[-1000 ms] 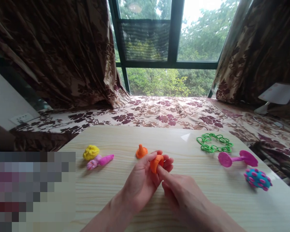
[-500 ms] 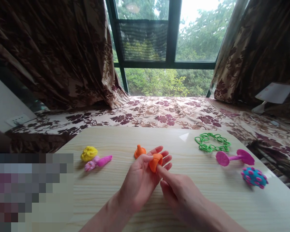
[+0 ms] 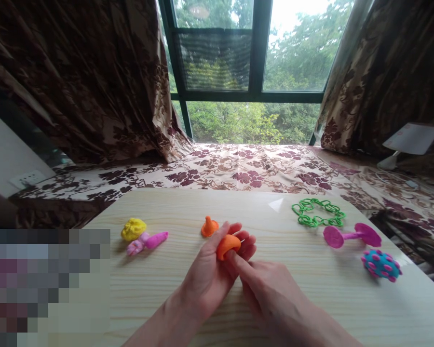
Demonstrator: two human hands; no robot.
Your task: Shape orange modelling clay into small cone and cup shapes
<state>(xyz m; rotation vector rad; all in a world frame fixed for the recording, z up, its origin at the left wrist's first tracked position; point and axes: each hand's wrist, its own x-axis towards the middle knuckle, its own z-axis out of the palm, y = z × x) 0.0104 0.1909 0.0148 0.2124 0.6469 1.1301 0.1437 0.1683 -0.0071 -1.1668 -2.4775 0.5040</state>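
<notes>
A hollow, cup-like piece of orange modelling clay rests in the palm of my left hand. The left fingers curl up behind the clay and its thumb lies along the left side. My right hand has its index fingertip pushed into the hollow, with the other fingers bent under. The right thumb is hidden. Just beyond the left thumb, a second orange clay piece stands on the table, a flat round base with a pointed stem.
On the pale wooden table at left lie a yellow clay lump and a pink clay piece. At right are a green clay chain, a magenta dumbbell shape and a blue lump with pink dots. A lamp stands behind.
The orange clay cup has turned in my left palm, its opening now facing down toward me. My left thumb has lifted off its top and the left fingers curl more. The right index finger stays at the hollow.
</notes>
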